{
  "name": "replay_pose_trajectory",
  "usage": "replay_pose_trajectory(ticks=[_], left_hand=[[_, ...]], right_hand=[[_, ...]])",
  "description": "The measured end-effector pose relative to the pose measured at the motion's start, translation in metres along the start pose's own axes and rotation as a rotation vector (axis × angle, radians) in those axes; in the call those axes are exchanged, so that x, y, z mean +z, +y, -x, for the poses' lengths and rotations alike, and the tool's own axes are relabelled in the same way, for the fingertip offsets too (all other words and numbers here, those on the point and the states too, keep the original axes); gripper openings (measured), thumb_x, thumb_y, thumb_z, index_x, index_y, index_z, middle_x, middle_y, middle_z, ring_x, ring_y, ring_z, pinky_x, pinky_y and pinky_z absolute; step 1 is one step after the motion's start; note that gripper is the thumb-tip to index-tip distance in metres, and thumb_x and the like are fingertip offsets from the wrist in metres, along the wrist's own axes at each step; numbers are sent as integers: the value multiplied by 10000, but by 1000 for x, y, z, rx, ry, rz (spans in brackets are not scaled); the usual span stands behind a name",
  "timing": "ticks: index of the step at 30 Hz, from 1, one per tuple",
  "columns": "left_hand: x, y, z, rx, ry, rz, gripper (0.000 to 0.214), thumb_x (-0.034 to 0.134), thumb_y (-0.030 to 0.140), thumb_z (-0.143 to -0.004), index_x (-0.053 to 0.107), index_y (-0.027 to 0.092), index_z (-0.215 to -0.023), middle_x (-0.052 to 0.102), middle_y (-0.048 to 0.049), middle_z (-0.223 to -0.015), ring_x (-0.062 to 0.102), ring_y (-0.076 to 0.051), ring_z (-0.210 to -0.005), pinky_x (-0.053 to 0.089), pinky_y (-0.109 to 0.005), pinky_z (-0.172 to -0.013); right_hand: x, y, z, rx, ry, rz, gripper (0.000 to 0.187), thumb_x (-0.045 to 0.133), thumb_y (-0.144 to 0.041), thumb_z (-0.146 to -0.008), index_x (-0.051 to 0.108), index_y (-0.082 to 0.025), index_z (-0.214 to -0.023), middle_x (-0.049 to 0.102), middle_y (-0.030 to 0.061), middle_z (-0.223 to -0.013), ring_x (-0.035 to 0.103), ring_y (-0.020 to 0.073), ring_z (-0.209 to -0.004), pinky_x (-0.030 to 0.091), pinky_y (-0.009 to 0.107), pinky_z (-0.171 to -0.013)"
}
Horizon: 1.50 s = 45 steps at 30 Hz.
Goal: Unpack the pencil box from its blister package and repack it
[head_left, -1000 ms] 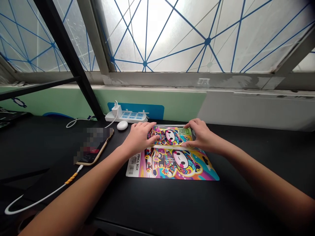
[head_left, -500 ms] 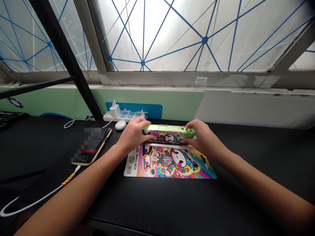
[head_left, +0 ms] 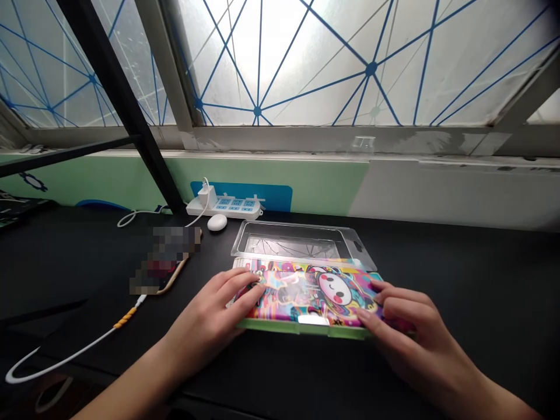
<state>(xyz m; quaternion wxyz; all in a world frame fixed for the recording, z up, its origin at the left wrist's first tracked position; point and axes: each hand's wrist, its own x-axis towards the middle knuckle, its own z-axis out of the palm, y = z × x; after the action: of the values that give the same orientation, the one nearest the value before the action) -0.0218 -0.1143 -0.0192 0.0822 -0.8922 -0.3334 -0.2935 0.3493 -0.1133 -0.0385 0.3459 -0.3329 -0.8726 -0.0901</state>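
Note:
A colourful cartoon-printed pencil box (head_left: 312, 297) with a green edge lies flat near the front of the black desk, on top of its printed card (head_left: 280, 263). My left hand (head_left: 210, 318) rests on the box's left end, fingers curled over the lid. On the right end lies my right hand (head_left: 406, 332), fingertips pressing on the lid. Just behind the box, an empty clear plastic blister tray (head_left: 300, 240) lies open on the desk.
A phone (head_left: 164, 263) on a white charging cable (head_left: 65, 356) lies to the left. A white power strip (head_left: 225, 205) and a small white oval case (head_left: 217, 222) sit at the back by the wall. A black diagonal frame bar (head_left: 118, 99) rises at left.
Both hands lifted the pencil box out of the clear tray, brought it toward me and laid it flat over the printed card. The tray now lies empty behind it.

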Motion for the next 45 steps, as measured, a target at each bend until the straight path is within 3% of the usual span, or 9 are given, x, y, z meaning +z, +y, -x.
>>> replay_pose_trajectory(ticks=[3,7,12,20,30,35,38,42,45], left_hand=[[7,-2,19,-84,-89,112,523,645,193,-972,502,265,-1470,631,-138,-1405,586,-314,-1337,515,-462,-1128],[5,-9,19,-368,-245,299,853,829,444,-840,388,298,-1556,512,-159,-1541,535,-356,-1383,517,-508,-1119],[-6,-14,8,-480,-384,411,922,849,413,-808,347,341,-1577,527,-117,-1520,439,-365,-1425,434,-568,-1165],[-7,-13,7,-484,-371,428,913,810,286,-818,320,370,-1583,497,-90,-1528,455,-335,-1403,415,-520,-1183],[-3,-15,9,-602,-337,454,1044,840,345,-809,206,422,-1635,481,-90,-1510,500,-328,-1382,402,-528,-1184],[0,-17,14,-579,-320,433,1135,856,354,-788,126,411,-1655,468,-106,-1548,467,-351,-1426,440,-513,-1152],[0,-16,15,-590,-346,444,1231,868,371,-765,28,393,-1664,481,-122,-1547,447,-373,-1442,430,-537,-1149],[-5,-12,11,-651,-399,459,1294,857,354,-765,-82,403,-1655,523,-111,-1523,488,-375,-1404,411,-560,-1148],[-7,-11,8,-648,-411,475,1288,853,371,-766,-80,411,-1654,516,-98,-1534,495,-365,-1399,397,-541,-1160]], right_hand=[[5,0,11,-10,-62,-31,616,603,-113,-930,540,-438,-1450,658,57,-1065,716,300,-1085,630,466,-960],[5,2,7,-71,-139,-49,572,552,-73,-949,548,-343,-1453,630,128,-1330,679,295,-1222,625,401,-953],[6,3,-2,-3,-173,-137,414,677,-215,-940,611,-311,-1337,620,136,-1437,688,301,-1227,636,374,-938],[10,21,-5,211,-271,-258,614,773,-427,-868,533,-362,-1430,584,127,-1505,633,359,-1304,609,485,-995],[6,32,-16,221,-298,-315,617,834,-438,-807,611,-359,-1378,661,114,-1422,651,365,-1275,583,510,-1021],[6,33,-28,525,-185,-444,377,671,-595,-894,774,-304,-1110,800,77,-1078,775,322,-915,654,414,-749],[7,32,-34,786,-124,-510,447,572,-667,-925,787,-275,-927,779,51,-826,746,277,-727,620,366,-609],[11,31,-36,1002,-68,-658,460,682,-664,-858,697,-277,-1106,749,21,-776,718,253,-720,601,338,-595],[14,33,-33,1035,5,-699,525,738,-637,-828,609,-284,-1195,720,-1,-754,660,211,-643,565,304,-539]])
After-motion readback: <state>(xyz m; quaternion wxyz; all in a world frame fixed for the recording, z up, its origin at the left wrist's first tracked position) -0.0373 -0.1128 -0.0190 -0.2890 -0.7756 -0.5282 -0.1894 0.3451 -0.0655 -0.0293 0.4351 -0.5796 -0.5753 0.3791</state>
